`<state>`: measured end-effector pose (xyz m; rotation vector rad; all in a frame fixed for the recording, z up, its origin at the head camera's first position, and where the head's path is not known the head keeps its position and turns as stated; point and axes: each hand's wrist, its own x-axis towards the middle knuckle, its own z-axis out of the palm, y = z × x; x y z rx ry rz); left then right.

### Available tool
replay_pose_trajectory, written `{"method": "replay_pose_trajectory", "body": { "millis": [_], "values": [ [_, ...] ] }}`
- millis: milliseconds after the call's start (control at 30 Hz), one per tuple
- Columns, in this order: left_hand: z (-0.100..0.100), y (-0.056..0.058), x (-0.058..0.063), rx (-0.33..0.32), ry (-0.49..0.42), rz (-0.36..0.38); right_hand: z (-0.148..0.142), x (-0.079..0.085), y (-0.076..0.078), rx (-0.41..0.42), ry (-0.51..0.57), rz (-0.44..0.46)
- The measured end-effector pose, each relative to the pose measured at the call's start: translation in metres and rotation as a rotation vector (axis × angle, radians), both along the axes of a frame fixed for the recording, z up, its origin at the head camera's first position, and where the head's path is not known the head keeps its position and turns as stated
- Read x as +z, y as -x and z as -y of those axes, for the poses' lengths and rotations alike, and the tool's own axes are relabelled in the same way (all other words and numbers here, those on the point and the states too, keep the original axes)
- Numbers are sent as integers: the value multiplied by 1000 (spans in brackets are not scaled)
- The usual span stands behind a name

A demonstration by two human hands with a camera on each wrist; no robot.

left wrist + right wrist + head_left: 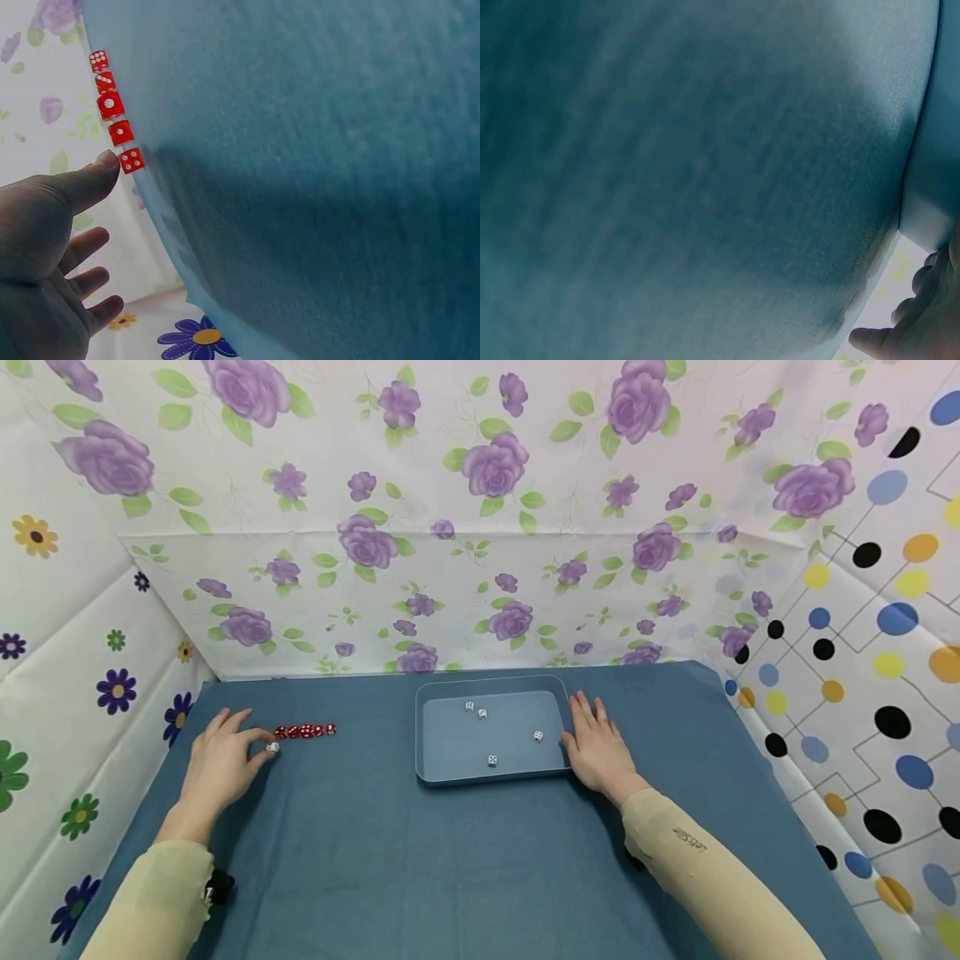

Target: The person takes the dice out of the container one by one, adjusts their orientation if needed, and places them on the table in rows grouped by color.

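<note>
Left hand point(221, 762) pinches a white die point(273, 747)

Writing sits on the right sleeve point(697, 852), too small to read; five red dice point(305, 731) make a row, its long way running nine to three o'clock; the white die is at about three o'clock on the left hand, between thumb and finger; the right hand point(602, 750), fingers straight, touches the tray point(450, 735) at three o'clock; four more dice point(492, 761) lie inside.
</note>
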<state>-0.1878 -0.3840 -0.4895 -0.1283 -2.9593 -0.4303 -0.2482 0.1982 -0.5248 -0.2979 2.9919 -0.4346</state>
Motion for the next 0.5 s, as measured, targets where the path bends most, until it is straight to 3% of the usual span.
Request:
{"method": "replay_pose_trajectory", "body": {
  "millis": [500],
  "values": [
    [1,7,-8,21,34,75,-1,-2,1,2,6,-2]
  ]
}}
